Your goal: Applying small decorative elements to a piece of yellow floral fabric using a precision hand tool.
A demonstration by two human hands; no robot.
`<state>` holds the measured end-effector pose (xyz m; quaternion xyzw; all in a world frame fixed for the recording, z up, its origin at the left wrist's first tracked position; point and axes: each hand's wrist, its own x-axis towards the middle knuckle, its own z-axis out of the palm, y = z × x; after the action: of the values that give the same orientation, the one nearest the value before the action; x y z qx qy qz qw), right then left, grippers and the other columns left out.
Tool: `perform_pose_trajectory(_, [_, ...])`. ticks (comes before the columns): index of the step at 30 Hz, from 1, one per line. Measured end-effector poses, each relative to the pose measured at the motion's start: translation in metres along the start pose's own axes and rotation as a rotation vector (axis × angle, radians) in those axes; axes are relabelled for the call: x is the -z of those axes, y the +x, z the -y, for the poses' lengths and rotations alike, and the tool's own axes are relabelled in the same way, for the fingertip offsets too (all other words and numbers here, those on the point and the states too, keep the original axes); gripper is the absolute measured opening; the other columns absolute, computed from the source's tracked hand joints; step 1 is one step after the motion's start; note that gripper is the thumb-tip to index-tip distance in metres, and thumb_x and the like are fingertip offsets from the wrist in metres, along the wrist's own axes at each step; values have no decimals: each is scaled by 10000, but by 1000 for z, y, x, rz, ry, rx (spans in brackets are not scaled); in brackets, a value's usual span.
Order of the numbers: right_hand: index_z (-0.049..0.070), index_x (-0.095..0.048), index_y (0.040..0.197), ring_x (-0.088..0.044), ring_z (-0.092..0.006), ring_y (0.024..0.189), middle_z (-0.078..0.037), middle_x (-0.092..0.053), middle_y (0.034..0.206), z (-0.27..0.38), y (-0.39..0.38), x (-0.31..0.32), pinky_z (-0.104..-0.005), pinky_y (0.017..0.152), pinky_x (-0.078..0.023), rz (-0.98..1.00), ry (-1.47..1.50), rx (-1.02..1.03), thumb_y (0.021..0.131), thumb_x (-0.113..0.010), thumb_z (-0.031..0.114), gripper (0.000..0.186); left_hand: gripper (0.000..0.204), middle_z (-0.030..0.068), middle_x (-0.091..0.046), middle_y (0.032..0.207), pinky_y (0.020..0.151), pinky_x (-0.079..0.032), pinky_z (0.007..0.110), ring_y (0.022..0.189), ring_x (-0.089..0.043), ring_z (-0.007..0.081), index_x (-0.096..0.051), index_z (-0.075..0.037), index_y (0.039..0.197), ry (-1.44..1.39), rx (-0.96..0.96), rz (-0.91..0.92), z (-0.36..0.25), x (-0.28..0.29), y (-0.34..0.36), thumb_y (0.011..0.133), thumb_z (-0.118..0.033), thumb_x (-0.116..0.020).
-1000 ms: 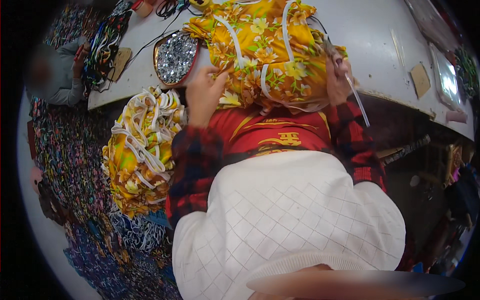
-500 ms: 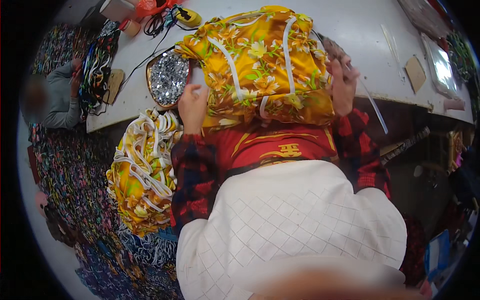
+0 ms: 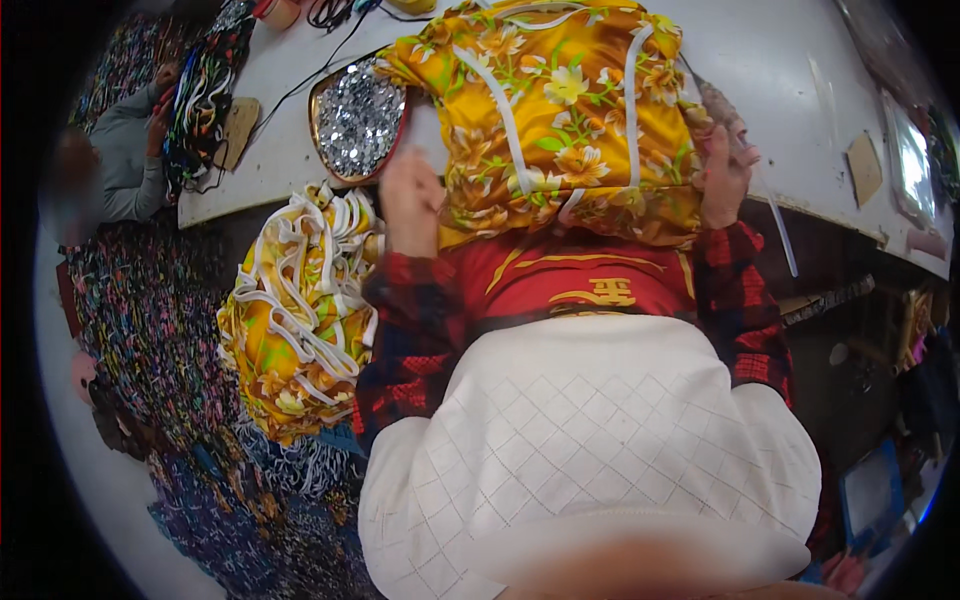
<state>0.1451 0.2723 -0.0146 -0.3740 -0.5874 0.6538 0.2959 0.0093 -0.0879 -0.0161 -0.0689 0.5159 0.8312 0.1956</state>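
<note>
Yellow floral fabric (image 3: pixel 565 120) with white binding strips lies bunched flat over the near table edge and my lap. My left hand (image 3: pixel 410 200) is at its left edge, blurred by motion, so its grip is unclear. My right hand (image 3: pixel 728 170) is wrapped round what looks like a glue gun (image 3: pixel 722 105) with a long translucent stick (image 3: pixel 785 240), at the fabric's right edge. A heart-shaped container of silver sequins (image 3: pixel 355 120) sits left of the fabric. A pile of similar fabric (image 3: pixel 295 320) with white edging is beside my left forearm.
A co-worker (image 3: pixel 125 170) works at far left beside dark, multicoloured cords (image 3: pixel 205 100). The white table (image 3: pixel 800 120) carries cardboard pieces (image 3: pixel 862 170), cables and a clear shiny sheet (image 3: pixel 910 155) at right. Piles of colourful strands (image 3: pixel 150 350) fill the lower left.
Across the frames the fabric and both my hands have shifted somewhat rightward in view. My left hand has moved along the fabric's left edge; my right hand still holds the tool.
</note>
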Motion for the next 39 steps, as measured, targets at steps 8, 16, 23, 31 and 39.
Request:
perform_pose_trajectory(8, [29,-597,892,-514,-42,659,11,-569,753,37,-30,-60,-192,547,-382,531,-210,21,855,-588,178,154,54,34,-517,702,481,-416,237,576,-507,124,-503,-28,884,-168,160,6,3,-74,-4,835,-48,-490])
perform_pose_trajectory(16, [86,-510,788,-343,-18,620,88,-347,685,20,-35,-123,-167,550,-327,719,69,-2,813,-627,75,121,179,38,-554,756,550,-458,202,649,-542,103,-483,-10,1032,-199,-141,-18,-28,-57,35,922,-148,-455])
perform_pose_trajectory(23, [-2,-571,905,-479,-78,662,-3,-543,744,17,-29,-152,-228,605,-417,778,-140,245,846,-583,143,158,245,57,-574,841,685,-513,234,736,-591,143,-526,82,1073,216,-151,82,-18,-76,59,883,-73,-510])
perform_pose_trajectory(31, [8,-593,1017,-605,-197,733,-125,-632,832,12,-23,-162,-280,662,-468,781,-309,418,825,-600,202,274,221,125,-617,809,605,-533,222,664,-630,167,-529,94,991,403,-108,52,-11,-78,91,832,-51,-578])
perform_pose_trajectory(39, [14,-605,995,-619,-244,717,-141,-640,823,6,-22,-162,-302,631,-479,701,-398,489,821,-604,236,282,186,77,-616,741,496,-500,202,593,-605,120,-577,44,912,507,-48,33,-10,-76,96,814,-109,-618])
